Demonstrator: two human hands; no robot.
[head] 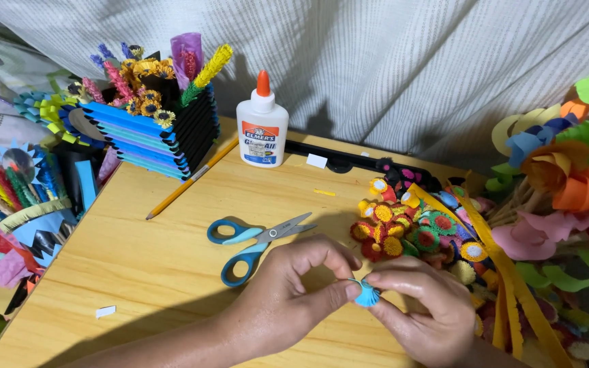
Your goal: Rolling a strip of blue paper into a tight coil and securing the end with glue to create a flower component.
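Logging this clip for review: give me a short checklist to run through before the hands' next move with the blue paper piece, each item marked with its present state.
1. Blue paper piece pinched between both hands: ok.
2. Left hand and right hand fully in view: ok.
3. Scissors lying on the table, apart from both hands: ok.
4. Glue bottle upright, orange cap on: ok.
5. Whether glue is on the paper piece: cannot tell.
6. Pencil lying away from the hands: ok.
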